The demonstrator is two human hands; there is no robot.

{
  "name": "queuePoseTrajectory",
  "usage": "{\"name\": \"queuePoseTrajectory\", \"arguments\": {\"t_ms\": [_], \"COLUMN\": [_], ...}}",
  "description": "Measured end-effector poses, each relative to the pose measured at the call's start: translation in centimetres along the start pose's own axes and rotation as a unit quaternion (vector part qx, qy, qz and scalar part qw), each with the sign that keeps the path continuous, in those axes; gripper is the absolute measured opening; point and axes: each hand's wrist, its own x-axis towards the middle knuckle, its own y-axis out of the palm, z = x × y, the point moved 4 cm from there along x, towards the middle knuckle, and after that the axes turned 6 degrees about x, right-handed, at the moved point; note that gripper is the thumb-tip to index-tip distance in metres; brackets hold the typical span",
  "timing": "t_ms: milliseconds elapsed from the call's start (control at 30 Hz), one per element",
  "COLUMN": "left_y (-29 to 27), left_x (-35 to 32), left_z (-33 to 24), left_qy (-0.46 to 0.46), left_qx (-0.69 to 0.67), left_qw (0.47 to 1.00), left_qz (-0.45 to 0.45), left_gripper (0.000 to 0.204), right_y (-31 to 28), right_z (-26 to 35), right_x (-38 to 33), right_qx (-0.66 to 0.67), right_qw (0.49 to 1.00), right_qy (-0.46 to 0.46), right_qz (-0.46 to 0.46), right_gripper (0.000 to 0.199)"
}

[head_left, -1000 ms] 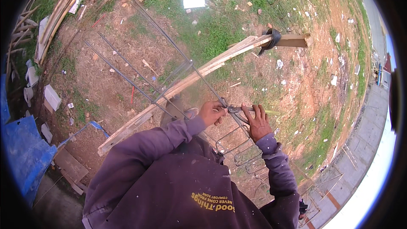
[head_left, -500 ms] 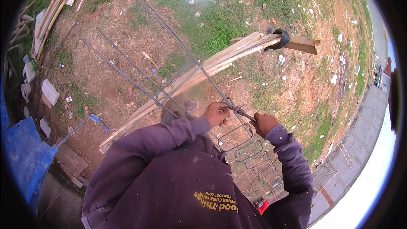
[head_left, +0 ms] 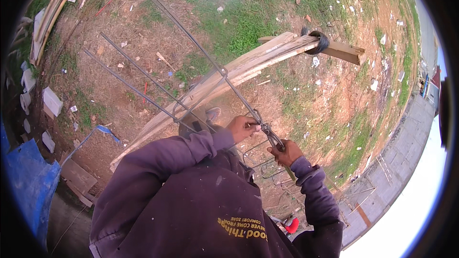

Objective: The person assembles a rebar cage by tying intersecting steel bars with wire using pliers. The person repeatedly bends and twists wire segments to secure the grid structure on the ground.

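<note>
A steel rebar cage [head_left: 201, 50] with bent stirrups runs from the upper left, past my hands, to the lower right. At a joint where a stirrup meets a long bar, my left hand [head_left: 243, 129] pinches with thumb and fingertips; whatever is between them is too small to make out. My right hand [head_left: 288, 154] is wrapped round the handles of dark metal pincers [head_left: 272, 137]. The pincers' jaws are at that same joint, close to my left fingertips, and a gap shows between their handles.
Long wooden planks [head_left: 239, 72] lie crosswise under the cage, with a coil of black wire [head_left: 319, 43] on their right end. A blue sheet [head_left: 31, 172] is at the lower left. Timber lengths [head_left: 55, 12] lie at the upper left. A person in red [head_left: 290, 224] is at the bottom.
My right hand has moved slightly left and down, and the pincers have turned, with more space showing between the handles. My left hand stays at the joint. The whole view has shifted a little.
</note>
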Motion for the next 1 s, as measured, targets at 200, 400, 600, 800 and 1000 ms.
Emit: {"name": "queuePoseTrajectory", "arguments": {"t_ms": [200,400,600,800,1000], "left_y": [-0.8,-0.9,-0.9,-0.9,-1.2], "left_x": [0.6,0.6,0.5,0.6,0.0], "left_z": [0.0,0.0,0.8,0.4,-1.3], "left_qy": [0.054,0.052,0.020,0.006,0.037], "left_qx": [0.013,0.024,-0.026,-0.013,0.138], "left_qw": [0.998,0.998,0.999,1.000,0.988], "left_qz": [-0.017,-0.002,-0.009,0.017,-0.059], "left_gripper": [0.028,0.027,0.028,0.035,0.035], "right_y": [-2.7,-4.3,-2.0,2.8,-2.6], "right_z": [2.0,4.5,0.7,0.0,-0.6], "right_x": [-0.3,-4.3,-2.4,-3.7,-1.9], "right_qx": [0.080,-0.443,0.126,0.258,0.101], "right_qw": [0.984,0.787,0.988,0.963,0.985], "right_qy": [0.006,-0.334,0.049,0.072,0.050], "right_qz": [0.157,-0.270,0.069,0.028,0.133], "right_gripper": [0.042,0.043,0.047,0.038,0.046]}}
